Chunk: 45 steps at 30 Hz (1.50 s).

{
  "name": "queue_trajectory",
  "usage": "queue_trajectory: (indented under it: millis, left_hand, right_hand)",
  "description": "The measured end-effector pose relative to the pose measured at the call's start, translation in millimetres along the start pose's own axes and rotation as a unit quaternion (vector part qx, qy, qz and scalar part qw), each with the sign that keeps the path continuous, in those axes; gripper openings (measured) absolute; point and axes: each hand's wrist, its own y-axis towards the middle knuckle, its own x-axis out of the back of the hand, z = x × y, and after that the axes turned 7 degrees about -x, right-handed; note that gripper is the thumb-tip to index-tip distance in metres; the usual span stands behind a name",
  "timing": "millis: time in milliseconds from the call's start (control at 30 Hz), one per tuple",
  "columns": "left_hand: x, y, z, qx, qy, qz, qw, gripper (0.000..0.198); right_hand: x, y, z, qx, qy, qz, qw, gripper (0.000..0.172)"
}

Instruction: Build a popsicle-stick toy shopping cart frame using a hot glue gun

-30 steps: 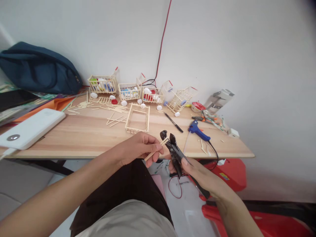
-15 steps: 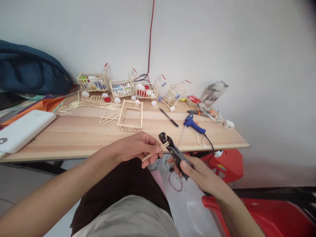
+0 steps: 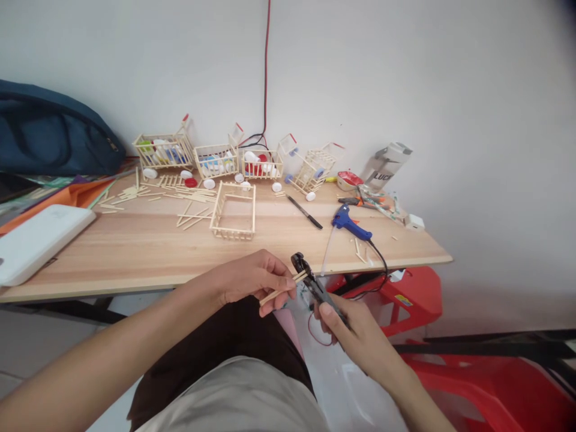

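Note:
Thin wooden sticks are pinched between the thumb and fingers of my left hand, just in front of the table edge. Their far ends reach the jaws of a pair of black cutting pliers. My right hand is wrapped round the handles of these pliers, which point up and to the left. Behind my hands, an open basket frame of sticks rests on the table. More loose sticks lie to the left of the frame.
Several small stick-built carts with white wheels line the wall. A black pen, a blue glue gun and orange-handled pliers lie to the right. A white power bank sits at left. Red stools stand below the table.
The handles of the pliers have come closer together in my right hand, and the jaws have closed in on the stick ends. The whole view has shifted slightly.

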Motion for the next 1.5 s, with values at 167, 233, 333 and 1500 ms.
queue_trajectory:
  millis: [167,233,333,1500]
  left_hand:
    - [-6.1,6,15,0.033,-0.009,0.011,0.999,0.037]
    - [-9.1,9,20,0.034,-0.002,0.012,0.999,0.036]
    - [-13.8,14,25,0.044,0.005,0.013,0.999,0.033]
    - [29.8,12,-63,-0.109,0.102,-0.067,0.986,0.02]
  right_hand:
    - [-14,-14,-13,-0.016,0.012,-0.015,1.0,0.05]
    - [-21,-20,-20,-0.027,0.018,-0.023,0.999,0.05]
    - [-30,-26,-30,-0.039,0.023,-0.035,0.998,0.05]
    - [33,69,43,0.072,-0.145,-0.145,0.976,0.052]
